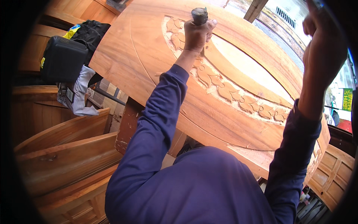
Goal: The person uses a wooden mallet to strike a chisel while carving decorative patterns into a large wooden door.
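Observation:
My left hand [199, 36] is wrapped round an upright chisel [199, 15], whose dark, worn handle end sticks up above the fist. Its lower end meets the carved band [227, 90] of a large wooden panel [149, 48]. Leaf and flower shapes stand in relief along this curved band, beside a long pointed opening. High at the right, my right hand [323, 48] is raised well above the panel, in shadow with its fingers curled closed. What it grips is lost in the dark rim of the view.
At left, a black hard case [63, 59], a dark bag [91, 35] and a grey cloth [80, 91] lie together. Wooden panels [71, 160] lean at the lower left. Another panelled wooden piece [333, 175] stands at right. A wooden post [255, 10] rises behind the panel.

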`<action>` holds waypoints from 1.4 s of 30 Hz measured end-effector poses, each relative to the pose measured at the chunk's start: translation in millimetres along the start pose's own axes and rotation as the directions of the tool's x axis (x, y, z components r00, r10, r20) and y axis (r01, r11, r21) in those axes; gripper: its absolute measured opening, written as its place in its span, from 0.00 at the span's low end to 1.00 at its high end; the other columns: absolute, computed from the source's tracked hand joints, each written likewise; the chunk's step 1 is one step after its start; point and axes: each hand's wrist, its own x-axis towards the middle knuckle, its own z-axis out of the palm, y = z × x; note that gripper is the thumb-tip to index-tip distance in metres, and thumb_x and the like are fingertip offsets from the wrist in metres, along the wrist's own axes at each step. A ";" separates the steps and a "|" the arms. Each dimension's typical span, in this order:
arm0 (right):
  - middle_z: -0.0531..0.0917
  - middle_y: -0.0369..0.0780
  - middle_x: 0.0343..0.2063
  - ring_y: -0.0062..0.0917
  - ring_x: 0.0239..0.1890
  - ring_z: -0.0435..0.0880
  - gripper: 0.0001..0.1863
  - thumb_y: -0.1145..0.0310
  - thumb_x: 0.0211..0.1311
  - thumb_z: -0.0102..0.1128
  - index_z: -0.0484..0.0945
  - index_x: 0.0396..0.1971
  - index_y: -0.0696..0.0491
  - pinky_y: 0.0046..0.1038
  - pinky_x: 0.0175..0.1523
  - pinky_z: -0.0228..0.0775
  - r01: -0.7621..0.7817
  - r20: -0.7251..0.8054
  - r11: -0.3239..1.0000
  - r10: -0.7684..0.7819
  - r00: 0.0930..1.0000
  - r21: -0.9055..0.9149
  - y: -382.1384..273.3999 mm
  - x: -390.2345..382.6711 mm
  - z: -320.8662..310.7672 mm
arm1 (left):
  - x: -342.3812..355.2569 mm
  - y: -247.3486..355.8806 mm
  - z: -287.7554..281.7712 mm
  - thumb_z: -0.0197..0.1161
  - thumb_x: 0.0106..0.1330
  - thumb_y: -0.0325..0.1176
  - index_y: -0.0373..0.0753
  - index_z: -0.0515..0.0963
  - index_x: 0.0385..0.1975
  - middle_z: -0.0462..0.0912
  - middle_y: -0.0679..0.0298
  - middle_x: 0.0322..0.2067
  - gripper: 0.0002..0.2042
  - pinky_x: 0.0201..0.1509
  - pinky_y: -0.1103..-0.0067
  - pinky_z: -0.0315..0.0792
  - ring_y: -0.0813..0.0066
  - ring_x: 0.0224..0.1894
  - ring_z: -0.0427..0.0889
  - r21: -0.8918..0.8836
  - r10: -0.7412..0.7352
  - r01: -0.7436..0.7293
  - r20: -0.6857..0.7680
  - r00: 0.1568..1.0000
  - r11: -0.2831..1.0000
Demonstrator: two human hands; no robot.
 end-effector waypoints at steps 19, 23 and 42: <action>0.89 0.45 0.42 0.34 0.39 0.91 0.33 0.67 0.64 0.69 0.72 0.68 0.32 0.34 0.42 0.83 -0.017 0.259 0.971 -0.046 0.965 0.237 -26.8 -79.6 77.4 | 40.9 -11.4 -37.1 0.67 0.63 0.35 0.46 0.66 0.16 0.63 0.72 0.10 0.17 0.16 0.79 0.60 0.82 0.11 0.63 -0.124 -0.122 0.119 -0.016 0.992 0.985; 0.89 0.44 0.46 0.28 0.44 0.90 0.34 0.71 0.64 0.68 0.72 0.69 0.32 0.30 0.48 0.81 -0.245 0.356 0.962 0.187 0.916 0.125 -11.5 -84.8 48.2 | 10.6 -1.6 -3.7 0.70 0.61 0.32 0.45 0.68 0.15 0.64 0.72 0.11 0.17 0.14 0.79 0.58 0.83 0.10 0.62 -0.052 -0.071 0.074 0.057 0.996 0.996; 0.84 0.43 0.23 0.38 0.22 0.85 0.31 0.74 0.63 0.57 0.76 0.63 0.26 0.38 0.24 0.75 0.295 0.295 0.953 -0.302 0.906 0.068 -48.9 -53.4 90.3 | -10.3 0.9 8.5 0.70 0.63 0.30 0.43 0.71 0.16 0.66 0.72 0.11 0.16 0.18 0.81 0.58 0.84 0.12 0.63 -0.029 -0.098 0.103 0.125 0.987 0.994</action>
